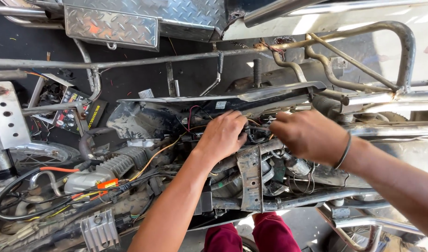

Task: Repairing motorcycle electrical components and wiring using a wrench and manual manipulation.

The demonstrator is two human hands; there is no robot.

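Note:
I look down on a stripped motorcycle frame [288, 201] with its wiring exposed. My left hand [223, 133] reaches in from below, its fingers curled into a bundle of black, red and yellow wires [257, 127] under the long black side panel [214, 100]. My right hand [306, 134], with a dark bangle on the wrist, comes from the right and pinches at the same wire bundle; its fingertips are hidden among the wires. Both hands nearly touch. A rusty flat bracket [251, 177] stands just below them.
A finned engine block [112, 164] with an orange cable [58, 169] lies at the left, beside a wheel rim [34, 154]. Bare steel tubes [363, 56] cross the top. A diamond-plate metal box [111, 27] sits at upper left. My red trouser legs [265, 235] show below.

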